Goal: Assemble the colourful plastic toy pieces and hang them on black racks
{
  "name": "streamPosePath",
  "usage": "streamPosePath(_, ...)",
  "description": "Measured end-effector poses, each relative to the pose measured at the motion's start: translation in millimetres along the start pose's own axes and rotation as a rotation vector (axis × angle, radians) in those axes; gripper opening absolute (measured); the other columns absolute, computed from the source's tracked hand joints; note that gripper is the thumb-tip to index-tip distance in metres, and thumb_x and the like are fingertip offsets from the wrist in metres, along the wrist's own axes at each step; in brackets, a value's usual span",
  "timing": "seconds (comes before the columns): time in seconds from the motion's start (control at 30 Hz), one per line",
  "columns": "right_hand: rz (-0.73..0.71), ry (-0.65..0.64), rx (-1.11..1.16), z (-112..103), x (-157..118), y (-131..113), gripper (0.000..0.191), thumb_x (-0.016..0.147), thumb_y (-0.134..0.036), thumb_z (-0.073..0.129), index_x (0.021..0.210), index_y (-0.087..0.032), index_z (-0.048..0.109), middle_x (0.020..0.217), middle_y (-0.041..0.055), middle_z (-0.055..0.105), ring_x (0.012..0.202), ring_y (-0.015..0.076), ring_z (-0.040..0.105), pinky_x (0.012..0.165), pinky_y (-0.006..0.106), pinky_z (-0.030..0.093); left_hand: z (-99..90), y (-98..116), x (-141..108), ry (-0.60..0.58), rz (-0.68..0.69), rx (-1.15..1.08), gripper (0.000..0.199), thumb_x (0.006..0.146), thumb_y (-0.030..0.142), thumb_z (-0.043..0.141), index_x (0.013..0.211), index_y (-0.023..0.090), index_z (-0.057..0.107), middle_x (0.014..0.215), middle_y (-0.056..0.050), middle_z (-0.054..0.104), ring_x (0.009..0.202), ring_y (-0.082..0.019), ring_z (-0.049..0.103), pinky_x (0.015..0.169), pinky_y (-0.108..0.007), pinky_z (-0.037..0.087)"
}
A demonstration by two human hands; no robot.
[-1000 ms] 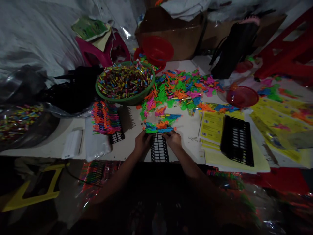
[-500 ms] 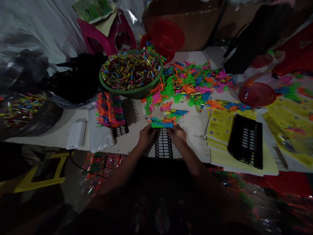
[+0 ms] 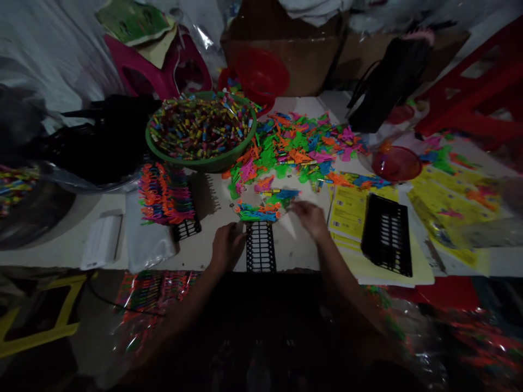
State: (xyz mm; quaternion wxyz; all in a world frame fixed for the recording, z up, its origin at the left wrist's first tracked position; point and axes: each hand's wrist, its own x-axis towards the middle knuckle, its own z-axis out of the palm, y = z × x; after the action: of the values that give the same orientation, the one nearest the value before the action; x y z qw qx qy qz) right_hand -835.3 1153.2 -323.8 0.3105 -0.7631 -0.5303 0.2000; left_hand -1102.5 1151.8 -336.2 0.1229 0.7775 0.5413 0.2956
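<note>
A narrow black plastic rack (image 3: pixel 261 247) lies on the worktable in front of me. Bright plastic toy pieces (image 3: pixel 259 211) in green, blue and orange sit in a row across its far end. Beside the rack's left edge is my left hand (image 3: pixel 226 246), its thumb and fingers a little apart and holding nothing I can see. My right hand (image 3: pixel 309 216) is off to the right of the row, fingers stretched forward over the table, with nothing visible in them. Just beyond the row lie a loose blue piece (image 3: pixel 286 193) and a pink one (image 3: pixel 265 183).
A green basin (image 3: pixel 200 163) heaped with small colourful tubes stands behind, left of a pile of plastic pieces (image 3: pixel 302 144). A filled rack (image 3: pixel 165 196) and plastic bags (image 3: pixel 149 245) lie left. Yellow printed cards (image 3: pixel 347 209), another black rack (image 3: pixel 388 234) and a red bowl (image 3: pixel 396 163) are right.
My right hand has left the row of pieces and moved right. My left hand has drawn slightly back from the row. The view has shifted, sliding the scene left.
</note>
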Motion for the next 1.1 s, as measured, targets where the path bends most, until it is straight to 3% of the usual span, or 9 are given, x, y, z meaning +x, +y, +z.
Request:
streamPosePath(0.1,0.287,0.264,-0.216,-28.7,48.0,15.3,0.04,0.08,-0.044,0.047,0.103,-0.013,0.059,0.106,0.0144,0.058,0.092,0.022,0.056,0.078,0.033,0.041,4.8,7.3,-16.4,0.016,0.165,0.023,0.027,0.077,0.035,0.056,0.098,0.017,0.057,0.092,-0.01,0.063,0.087,-0.021,0.055,0.076,-0.035,0.044)
streamPosePath(0.27,0.289,0.098,-0.24,-28.0,77.8,22.7,0.025,0.069,-0.033,0.058,0.083,-0.013,0.064,0.094,0.0132,0.061,0.086,0.0233,0.058,0.073,0.033,0.042,25.4,30.8,-19.0,-0.059,0.341,0.071,0.019,0.077,0.03,0.056,0.092,0.018,0.061,0.099,-0.009,0.062,0.093,-0.021,0.052,0.081,-0.037,0.041)
streamPosePath(0.43,0.36,0.099,0.398,-27.7,26.4,35.0,0.022,0.062,-0.039,0.058,0.065,-0.018,0.058,0.058,-0.0011,0.056,0.058,0.0137,0.054,0.056,0.025,0.042,24.1,34.9,-11.5,-0.054,0.215,0.027,0.018,0.078,0.028,0.054,0.09,0.019,0.064,0.101,-0.009,0.063,0.095,-0.023,0.051,0.083,-0.039,0.04)
streamPosePath(0.53,0.414,0.031,0.969,-35.0,-10.1,30.7,0.028,0.062,-0.048,0.056,0.068,-0.02,0.054,0.058,-0.0027,0.054,0.048,0.0095,0.048,0.046,0.023,0.04,14.4,49.1,-8.8,-0.121,0.111,-0.173,0.017,0.08,0.027,0.051,0.086,0.02,0.065,0.092,-0.007,0.065,0.09,-0.02,0.056,0.082,-0.036,0.043)
streamPosePath(0.6,0.353,0.008,1.129,-35.0,-32.6,14.4,0.029,0.063,-0.049,0.058,0.069,-0.021,0.054,0.064,-0.0023,0.057,0.048,0.0088,0.048,0.045,0.022,0.039,8.7,67.1,-5.8,-0.224,0.022,-0.369,0.019,0.08,0.03,0.051,0.089,0.02,0.065,0.089,-0.005,0.067,0.084,-0.018,0.059,0.078,-0.031,0.046)
streamPosePath(0.73,0.068,0.146,0.865,-23.9,-78.1,-32.2,0.021,0.064,-0.042,0.064,0.068,-0.022,0.06,0.075,0.0004,0.061,0.067,0.0133,0.057,0.061,0.027,0.047,-0.2,102.2,0.8,-0.379,-0.081,-0.724,0.03,0.072,0.04,0.059,0.093,0.018,0.065,0.085,-0.003,0.069,0.076,-0.017,0.062,0.07,-0.027,0.049)
streamPosePath(0.87,-0.215,0.099,0.607,-21.8,-111.7,-51.6,0.015,0.075,-0.035,0.057,0.075,-0.025,0.068,0.096,0.0041,0.063,0.094,0.0184,0.056,0.085,0.033,0.044,-11.1,111.0,-1.2,-0.339,-0.118,-0.829,0.027,0.067,0.043,0.062,0.068,0.016,0.064,0.067,-0.003,0.067,0.064,-0.016,0.061,0.065,-0.028,0.049)
streamPosePath(0.97,-0.259,-0.045,0.639,-24.5,-121.2,-50.8,0.017,0.078,-0.032,0.053,0.081,-0.026,0.069,0.096,0.003,0.065,0.097,0.0185,0.057,0.09,0.036,0.042,-21.3,107.6,-8.1,-0.3,-0.146,-0.821,0.026,0.067,0.042,0.063,0.068,0.016,0.063,0.07,-0.005,0.067,0.066,-0.017,0.061,0.066,-0.03,0.049)
streamPosePath(1.1,-0.179,-0.006,0.754,-15.6,-123.1,-56.0,0.01,0.071,-0.032,0.063,0.074,-0.023,0.067,0.079,0.0017,0.067,0.082,0.0178,0.061,0.081,0.034,0.047,-37.2,101.1,-13.6,-0.32,-0.164,-0.798,0.024,0.071,0.041,0.059,0.076,0.017,0.062,0.077,-0.004,0.066,0.075,-0.016,0.06,0.071,-0.027,0.049)
